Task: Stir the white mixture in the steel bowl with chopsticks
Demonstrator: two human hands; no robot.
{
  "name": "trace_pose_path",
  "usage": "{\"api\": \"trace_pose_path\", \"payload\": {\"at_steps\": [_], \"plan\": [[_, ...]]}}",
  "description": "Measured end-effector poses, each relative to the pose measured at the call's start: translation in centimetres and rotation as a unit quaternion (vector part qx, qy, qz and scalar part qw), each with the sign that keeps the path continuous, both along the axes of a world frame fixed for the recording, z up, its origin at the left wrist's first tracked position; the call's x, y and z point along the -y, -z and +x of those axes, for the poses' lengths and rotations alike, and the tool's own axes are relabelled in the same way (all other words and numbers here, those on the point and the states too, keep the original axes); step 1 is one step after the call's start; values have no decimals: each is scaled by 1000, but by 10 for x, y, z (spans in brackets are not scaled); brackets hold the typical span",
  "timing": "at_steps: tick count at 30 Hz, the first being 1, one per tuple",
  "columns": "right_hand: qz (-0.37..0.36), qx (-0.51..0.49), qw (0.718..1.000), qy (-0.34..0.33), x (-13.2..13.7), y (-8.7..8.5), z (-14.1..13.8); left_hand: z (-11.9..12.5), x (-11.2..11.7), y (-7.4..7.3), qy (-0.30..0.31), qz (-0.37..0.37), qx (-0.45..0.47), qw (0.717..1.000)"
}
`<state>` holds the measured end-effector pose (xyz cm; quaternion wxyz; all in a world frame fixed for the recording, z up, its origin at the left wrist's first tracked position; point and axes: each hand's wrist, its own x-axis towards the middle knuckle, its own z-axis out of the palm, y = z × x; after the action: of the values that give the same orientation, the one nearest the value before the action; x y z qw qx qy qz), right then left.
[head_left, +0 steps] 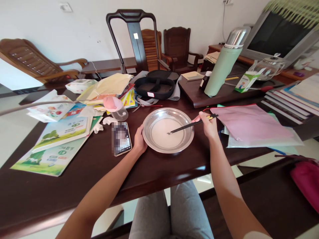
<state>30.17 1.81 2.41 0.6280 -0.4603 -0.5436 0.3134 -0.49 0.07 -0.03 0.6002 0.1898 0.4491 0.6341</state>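
A round metal basin (187,141) sits on the dark wooden table in front of me, with a milky white liquid (161,131) in its bottom. My left hand (140,139) grips the basin's left rim. In my right hand (208,125), at the basin's right side, is a pair of black chopsticks (185,126). Their tips dip into the white liquid near its middle. A phone (122,138) lies just left of my left hand, its screen lit and partly blurred out.
Left are booklets (57,159), crumpled tissues (98,127) and a pink-topped bottle (114,108). Behind the basin lies an open black case (154,88). A green thermos (221,66) stands on a raised board (193,91) at the back right; a pink folder (254,122) lies to the right.
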Motion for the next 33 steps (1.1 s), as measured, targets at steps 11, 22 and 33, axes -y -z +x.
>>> {"api": "trace_pose_path", "payload": {"at_steps": [11,22,33], "plan": [[-3,-23,999,38,-1,-2,0,0,0,0,0,-1,-3,1000],[-9,-17,999,51,-2,-2,2,1,1,-2,5,-5,-5,1000],[-13,1,999,37,-2,-2,-1,1,1,-1,0,-5,-15,1000]]}}
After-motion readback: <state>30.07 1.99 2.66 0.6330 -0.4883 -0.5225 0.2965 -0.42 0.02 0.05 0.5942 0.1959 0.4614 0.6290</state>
